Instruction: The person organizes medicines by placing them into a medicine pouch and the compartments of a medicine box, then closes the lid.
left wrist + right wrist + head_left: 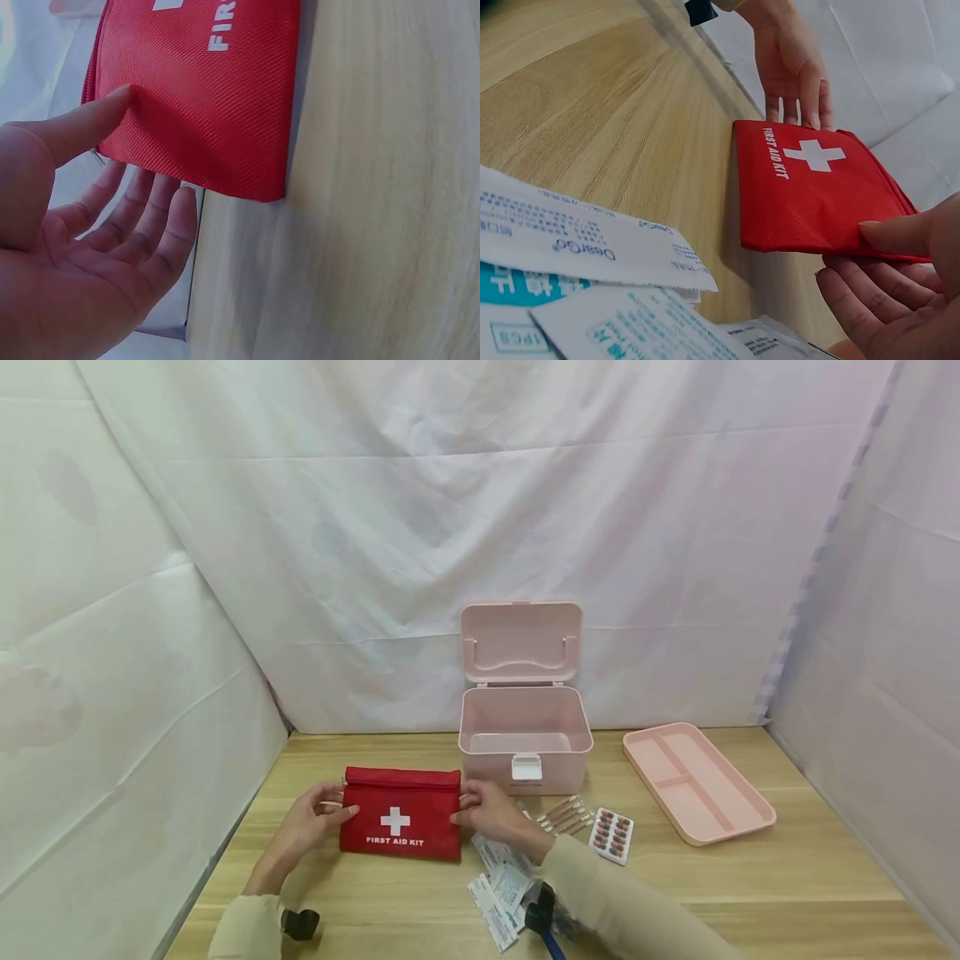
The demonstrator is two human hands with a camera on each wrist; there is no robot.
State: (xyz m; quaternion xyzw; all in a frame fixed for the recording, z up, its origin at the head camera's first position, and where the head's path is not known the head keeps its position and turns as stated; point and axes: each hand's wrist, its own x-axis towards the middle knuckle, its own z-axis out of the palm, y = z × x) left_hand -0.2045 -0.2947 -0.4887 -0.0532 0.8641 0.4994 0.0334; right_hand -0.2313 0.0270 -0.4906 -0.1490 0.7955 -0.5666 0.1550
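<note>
A flat red first aid pouch (401,814) with a white cross and a zipper along its top is held between both hands over the left part of the table. My left hand (307,818) pinches its left end, thumb on the front and fingers behind, as the left wrist view shows. At the opposite end my right hand (495,815) grips it likewise, thumb across the front face of the pouch (810,199). The pouch's lower edge is close over the wood. Below the right hand lie several paper packets (491,910), partly covered by the right arm.
Behind the right hand stands a pink box (525,775), lid (521,643) raised. A pink divided tray (693,781) lies to the right. Near the right forearm are a capsule blister pack (611,837), wrapped sticks (567,816) and a black-and-blue tool (542,912). White cloth (375,568) surrounds the table.
</note>
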